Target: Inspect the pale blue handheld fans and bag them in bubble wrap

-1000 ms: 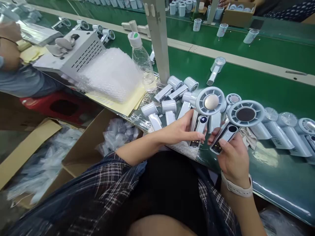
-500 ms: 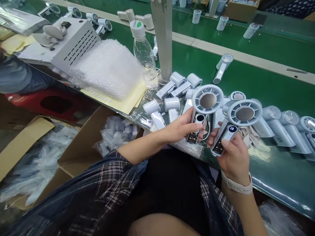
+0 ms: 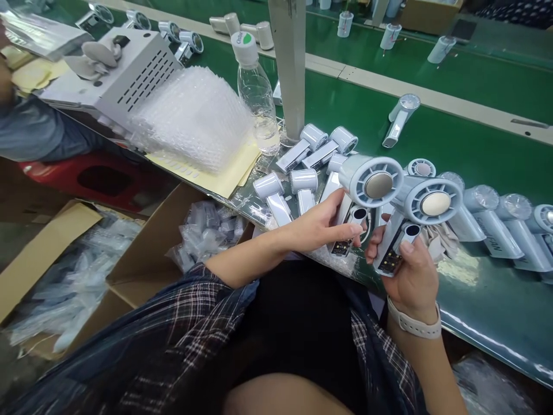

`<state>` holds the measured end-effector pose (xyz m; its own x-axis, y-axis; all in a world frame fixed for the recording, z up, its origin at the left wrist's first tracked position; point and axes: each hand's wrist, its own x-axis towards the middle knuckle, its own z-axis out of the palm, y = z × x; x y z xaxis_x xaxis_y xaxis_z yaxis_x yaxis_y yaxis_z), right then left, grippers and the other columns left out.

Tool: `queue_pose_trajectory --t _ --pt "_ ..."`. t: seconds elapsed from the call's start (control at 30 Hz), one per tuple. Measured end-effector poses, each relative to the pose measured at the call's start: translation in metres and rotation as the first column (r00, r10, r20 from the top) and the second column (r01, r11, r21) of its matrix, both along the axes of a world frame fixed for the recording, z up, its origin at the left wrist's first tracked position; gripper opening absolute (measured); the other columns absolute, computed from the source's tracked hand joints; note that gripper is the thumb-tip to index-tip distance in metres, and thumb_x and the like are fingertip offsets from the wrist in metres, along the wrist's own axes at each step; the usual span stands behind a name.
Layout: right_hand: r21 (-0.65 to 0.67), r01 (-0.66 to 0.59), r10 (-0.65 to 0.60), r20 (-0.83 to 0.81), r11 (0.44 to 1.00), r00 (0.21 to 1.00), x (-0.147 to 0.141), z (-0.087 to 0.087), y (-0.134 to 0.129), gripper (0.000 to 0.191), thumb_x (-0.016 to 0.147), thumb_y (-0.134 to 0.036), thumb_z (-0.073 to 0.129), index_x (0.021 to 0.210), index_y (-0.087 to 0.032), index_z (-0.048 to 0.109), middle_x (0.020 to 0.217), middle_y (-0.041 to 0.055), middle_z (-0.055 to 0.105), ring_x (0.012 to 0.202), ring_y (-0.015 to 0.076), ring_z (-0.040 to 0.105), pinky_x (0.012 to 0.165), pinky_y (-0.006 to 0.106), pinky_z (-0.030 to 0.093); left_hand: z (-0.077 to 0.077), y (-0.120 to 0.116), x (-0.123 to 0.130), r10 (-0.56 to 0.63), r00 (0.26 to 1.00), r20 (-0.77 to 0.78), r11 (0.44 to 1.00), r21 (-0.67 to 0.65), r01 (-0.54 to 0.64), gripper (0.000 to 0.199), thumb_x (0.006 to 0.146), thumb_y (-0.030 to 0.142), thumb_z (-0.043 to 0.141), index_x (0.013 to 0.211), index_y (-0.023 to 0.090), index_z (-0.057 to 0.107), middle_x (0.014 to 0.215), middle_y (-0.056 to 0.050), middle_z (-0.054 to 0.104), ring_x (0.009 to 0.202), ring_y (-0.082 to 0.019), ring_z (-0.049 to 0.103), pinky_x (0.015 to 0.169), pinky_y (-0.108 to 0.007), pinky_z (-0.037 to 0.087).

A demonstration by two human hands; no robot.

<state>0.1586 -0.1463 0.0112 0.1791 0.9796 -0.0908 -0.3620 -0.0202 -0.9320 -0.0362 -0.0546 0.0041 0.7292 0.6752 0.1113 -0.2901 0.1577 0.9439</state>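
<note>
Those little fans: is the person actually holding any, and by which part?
Yes, two. The left hand grips one handheld fan by its handle; the right hand grips another fan likewise.

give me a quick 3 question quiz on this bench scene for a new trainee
1. True or false: each hand holds a fan.
2. What lies directly left of the water bottle?
A. a stack of bubble wrap
B. a red stool
C. a cardboard box
3. Which wrist wears the watch band?

Key
1. True: the left hand grips the left fan by its handle, and the right hand grips the right fan the same way.
2. A: the bubble wrap sits on yellow sheets beside the bottle.
3. The right wrist.
</note>
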Motion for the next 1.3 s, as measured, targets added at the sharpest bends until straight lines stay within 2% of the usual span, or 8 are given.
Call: queue_pose_trajectory --t 0.3,0.57,0.7,0.83,0.93,1.13,1.2,1.3 --pt "0.020 -0.001 0.002 -0.029 1.000 1.000 0.003 -0.002 -0.003 0.035 0.092 -0.046 0.073 0.120 -0.025 0.069 0.085 0.0010 0.067 0.061 0.0169 0.061 0.050 0.030 0.051 0.008 0.000 0.006 0.067 0.997 -0.026 0.997 -0.042 -0.068 0.058 0.091 0.056 0.085 0.119 0.021 0.047 0.104 -0.002 0.068 0.078 -0.017 0.072 0.075 -0.033 0.058" --pt "0.009 0.057 -0.056 -0.073 0.998 0.996 0.007 -0.005 -0.002 0.036 0.088 -0.048 0.081 0.115 -0.025 0.072 0.082 0.0002 0.069 0.059 0.0160 0.062 0.047 0.027 0.051 0.017 -0.004 0.007 0.137 0.975 -0.175 0.984 -0.087 -0.154 0.069 0.083 0.056 0.091 0.123 0.021 0.047 0.116 -0.009 0.073 0.091 -0.025 0.078 0.087 -0.040 0.059" --pt "0.016 0.003 -0.001 -0.148 1.000 0.989 0.007 -0.012 0.004 0.050 0.091 -0.072 0.076 0.104 -0.024 0.078 0.085 0.0045 0.074 0.060 0.0180 0.066 0.042 0.027 0.050 0.011 -0.004 0.015 0.198 0.964 -0.178 0.964 -0.144 -0.225 0.080 0.079 0.069 0.090 0.122 0.023 0.041 0.104 -0.006 0.076 0.082 -0.023 0.075 0.079 -0.038 0.058" --pt "0.031 -0.030 0.034 -0.136 0.999 0.990 0.003 -0.011 0.006 0.048 0.094 -0.070 0.077 0.114 -0.027 0.084 0.112 0.0107 0.081 0.096 0.0311 0.080 0.072 0.044 0.071 0.006 -0.002 0.019 0.150 0.985 -0.088 0.956 -0.241 -0.167 0.060 0.090 0.072 0.071 0.111 0.026 0.039 0.081 0.003 0.071 0.065 -0.021 0.071 0.064 -0.034 0.056" --pt "0.049 -0.024 0.030 -0.113 0.999 0.993 0.002 -0.008 0.001 0.039 0.094 -0.059 0.081 0.119 -0.029 0.083 0.125 0.0114 0.081 0.110 0.0364 0.080 0.087 0.055 0.071 0.009 -0.003 0.011 0.096 0.994 -0.049 0.972 -0.211 -0.104 0.053 0.092 0.066 0.069 0.114 0.026 0.041 0.084 0.002 0.073 0.072 -0.023 0.076 0.066 -0.034 0.058" --pt "0.089 0.170 -0.165 -0.062 0.981 0.984 -0.002 0.003 -0.006 0.032 0.094 -0.050 0.083 0.114 -0.026 0.083 0.115 0.0089 0.084 0.109 0.0323 0.080 0.096 0.054 0.069 0.027 -0.003 -0.004 0.010 1.000 0.001 0.990 -0.144 -0.010 0.057 0.094 0.064 0.078 0.118 0.028 0.041 0.094 0.000 0.075 0.075 -0.019 0.076 0.065 -0.028 0.056" --pt "0.060 0.170 -0.162 -0.115 0.984 0.980 -0.004 0.010 -0.002 0.028 0.094 -0.047 0.080 0.114 -0.028 0.082 0.116 0.0059 0.083 0.114 0.0298 0.078 0.103 0.052 0.066 0.027 0.000 -0.001 0.012 1.000 0.020 0.990 -0.143 -0.009 0.058 0.092 0.059 0.084 0.118 0.027 0.044 0.097 0.000 0.075 0.079 -0.017 0.076 0.069 -0.027 0.057" --pt "-0.001 0.111 -0.109 -0.197 0.994 0.974 -0.006 0.018 0.003 0.033 0.095 -0.050 0.072 0.114 -0.026 0.083 0.101 0.0049 0.080 0.096 0.0252 0.076 0.097 0.046 0.067 0.022 0.003 0.011 0.002 0.996 0.092 0.988 -0.152 0.012 0.066 0.080 0.052 0.096 0.119 0.023 0.051 0.105 -0.005 0.076 0.095 -0.020 0.078 0.083 -0.031 0.060"
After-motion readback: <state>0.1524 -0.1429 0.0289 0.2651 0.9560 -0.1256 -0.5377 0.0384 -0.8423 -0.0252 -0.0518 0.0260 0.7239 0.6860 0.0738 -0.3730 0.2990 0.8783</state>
